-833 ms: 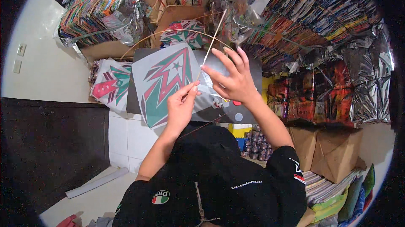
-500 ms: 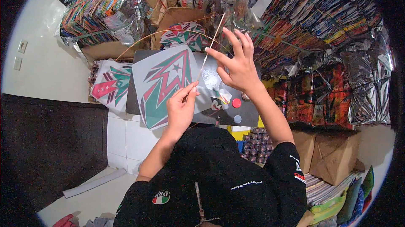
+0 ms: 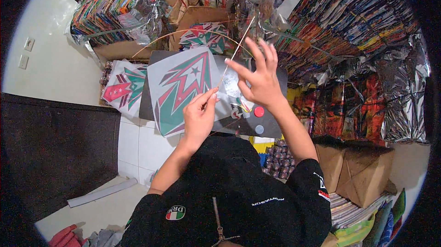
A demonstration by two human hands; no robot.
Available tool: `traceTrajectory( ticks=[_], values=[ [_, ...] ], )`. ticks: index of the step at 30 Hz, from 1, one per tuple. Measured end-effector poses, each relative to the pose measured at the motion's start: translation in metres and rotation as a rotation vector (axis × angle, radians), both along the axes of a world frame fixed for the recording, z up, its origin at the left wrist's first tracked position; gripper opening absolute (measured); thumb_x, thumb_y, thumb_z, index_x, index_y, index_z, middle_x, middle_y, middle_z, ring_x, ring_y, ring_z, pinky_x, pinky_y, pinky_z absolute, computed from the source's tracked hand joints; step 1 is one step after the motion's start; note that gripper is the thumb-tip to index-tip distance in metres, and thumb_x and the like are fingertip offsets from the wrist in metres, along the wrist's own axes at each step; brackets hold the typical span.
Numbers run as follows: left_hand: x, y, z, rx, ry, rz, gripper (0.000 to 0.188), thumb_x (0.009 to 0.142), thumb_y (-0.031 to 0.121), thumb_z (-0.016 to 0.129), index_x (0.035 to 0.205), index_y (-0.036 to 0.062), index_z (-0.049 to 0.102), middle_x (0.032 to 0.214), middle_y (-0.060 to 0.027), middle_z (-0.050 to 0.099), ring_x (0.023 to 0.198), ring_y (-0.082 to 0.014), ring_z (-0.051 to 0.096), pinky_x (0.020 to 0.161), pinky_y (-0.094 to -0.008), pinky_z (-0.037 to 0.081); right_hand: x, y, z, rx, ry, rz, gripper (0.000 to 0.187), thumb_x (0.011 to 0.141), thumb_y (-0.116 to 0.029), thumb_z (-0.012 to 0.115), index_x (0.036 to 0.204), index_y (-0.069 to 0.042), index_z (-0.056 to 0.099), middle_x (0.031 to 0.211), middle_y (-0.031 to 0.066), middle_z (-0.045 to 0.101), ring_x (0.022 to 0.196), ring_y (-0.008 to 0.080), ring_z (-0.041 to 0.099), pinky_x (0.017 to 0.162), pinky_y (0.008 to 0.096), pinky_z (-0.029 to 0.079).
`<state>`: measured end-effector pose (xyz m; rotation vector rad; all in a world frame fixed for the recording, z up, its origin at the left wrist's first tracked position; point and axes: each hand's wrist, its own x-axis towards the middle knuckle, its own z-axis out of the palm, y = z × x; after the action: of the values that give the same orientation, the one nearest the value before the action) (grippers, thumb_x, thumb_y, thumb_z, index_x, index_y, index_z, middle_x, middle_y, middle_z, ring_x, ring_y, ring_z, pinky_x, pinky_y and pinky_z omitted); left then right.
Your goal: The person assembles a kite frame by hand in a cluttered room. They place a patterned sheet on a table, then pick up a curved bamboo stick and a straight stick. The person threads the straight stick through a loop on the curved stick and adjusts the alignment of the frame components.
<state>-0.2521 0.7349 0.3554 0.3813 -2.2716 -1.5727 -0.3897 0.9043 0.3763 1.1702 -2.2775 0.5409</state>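
Observation:
My left hand [image 3: 200, 116] pinches the lower end of a thin pale stick [image 3: 248, 27] between thumb and fingertips, above a dark tabletop [image 3: 245, 128]. The stick slants up and away to the right. A thin bent cane strip [image 3: 183, 31] arches from the left and reaches the stick. With its fingers spread, my right hand [image 3: 262, 81] has its index fingertip at the stick's middle. Below lies a translucent kite sheet [image 3: 178, 117] with a green, red and black star pattern, partly covered by my left hand.
A red cap [image 3: 259, 112] and a pale round lid [image 3: 259, 129] lie at the table's right. More patterned sheets [image 3: 121, 91] sit at the left, others in a cardboard box [image 3: 190, 15] behind. Tall bundles of colourful folded material [image 3: 335, 22] crowd the back and right.
My right index fingertip has slid slightly down the stick towards my left hand. The stick has tilted a little further right. The view has shifted slightly.

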Motion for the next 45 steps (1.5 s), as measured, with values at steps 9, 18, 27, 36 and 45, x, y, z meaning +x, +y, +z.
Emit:
traceTrajectory(
  ticks=[9, 18, 27, 36, 45],
  values=[
    [0.002, 0.005, -0.004, -0.336, 0.102, 0.009, 0.022, 0.096, 0.005, 0.063, 0.116, 0.0012, 0.071, 0.088, -0.0136, 0.068, 0.073, -0.0249, 0.067, 0.068, -0.0338, 0.053, 0.014, 0.012, 0.024, -0.114, -0.035, -0.011, 0.05, 0.07, -0.017, 0.067, 0.119, -0.022, 0.071, 0.123, 0.0117, 0.055, 0.121, 0.0333, 0.047, 0.106, 0.0522, 0.036],
    [0.006, 0.01, -0.013, -0.547, 0.193, 0.038, 0.025, 0.091, 0.001, 0.065, 0.115, 0.0034, 0.071, 0.094, -0.0134, 0.07, 0.082, -0.03, 0.07, 0.073, -0.0399, 0.055, 0.023, 0.008, 0.031, 0.042, -0.433, -0.028, 0.04, 0.083, -0.023, 0.063, 0.122, -0.019, 0.069, 0.074, 0.0098, 0.065, 0.069, 0.03, 0.067, 0.064, 0.0437, 0.054],
    [0.009, 0.012, -0.015, -0.455, 0.12, 0.029, 0.022, 0.093, 0.003, 0.064, 0.114, 0.0021, 0.071, 0.095, -0.0149, 0.07, 0.083, -0.0316, 0.07, 0.074, -0.0396, 0.055, 0.042, 0.017, 0.008, -0.038, -0.985, 0.227, 0.054, 0.086, -0.019, 0.059, 0.139, -0.023, 0.062, 0.069, 0.0129, 0.066, 0.059, 0.0287, 0.065, 0.061, 0.04, 0.052],
    [0.006, 0.015, -0.016, 0.016, 0.001, 0.012, 0.025, 0.1, 0.013, 0.062, 0.12, 0.0024, 0.073, 0.085, -0.0081, 0.073, 0.067, -0.0096, 0.063, 0.061, -0.0282, 0.049, 0.045, 0.014, -0.005, 0.193, -0.402, 0.101, 0.074, 0.085, -0.022, 0.061, 0.155, -0.035, 0.04, 0.068, 0.0093, 0.065, 0.059, 0.0308, 0.066, 0.055, 0.0445, 0.054],
    [0.002, 0.014, -0.014, 0.417, -0.184, -0.066, 0.029, 0.103, 0.02, 0.061, 0.123, 0.0025, 0.071, 0.084, 0.0012, 0.069, 0.058, -0.0014, 0.045, 0.051, -0.0202, 0.036, 0.039, 0.026, -0.01, 0.259, -0.218, 0.017, 0.076, 0.082, -0.025, 0.065, 0.153, -0.036, 0.041, 0.062, 0.0041, 0.057, 0.053, 0.0258, 0.062, 0.05, 0.0402, 0.05]
  ],
)
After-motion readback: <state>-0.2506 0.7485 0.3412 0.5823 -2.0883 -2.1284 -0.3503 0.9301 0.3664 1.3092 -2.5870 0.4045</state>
